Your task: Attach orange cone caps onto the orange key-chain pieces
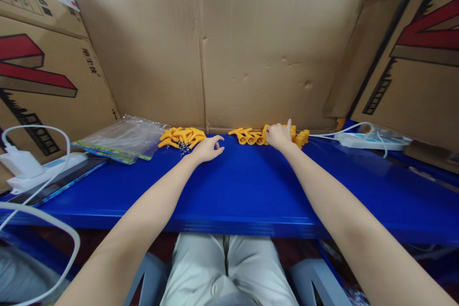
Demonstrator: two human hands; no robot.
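My left hand [210, 149] hovers over or rests on the blue shelf, thumb and fingers apart, with nothing between them. Just left of it lies a heap of orange-yellow branched plastic pieces [182, 135], with small silvery metal bits [184, 147] in front. My right hand [278, 135] is at a second group, with its fingers curled down and one digit sticking up. What those fingers grip is hidden. Beside that hand stands a row of yellow pieces with round, cup-like open ends [251, 140]. More yellow lumpy pieces [301, 138] lie on its right.
A cardboard sheet [272, 57] walls off the back of the blue shelf [229, 191]. Clear plastic bags [125, 136] lie left, near a phone-like dark slab [60, 179] and a charger [21, 161] with white cable. A white power strip [371, 141] sits right. Printed cartons [46, 71] flank the shelf.
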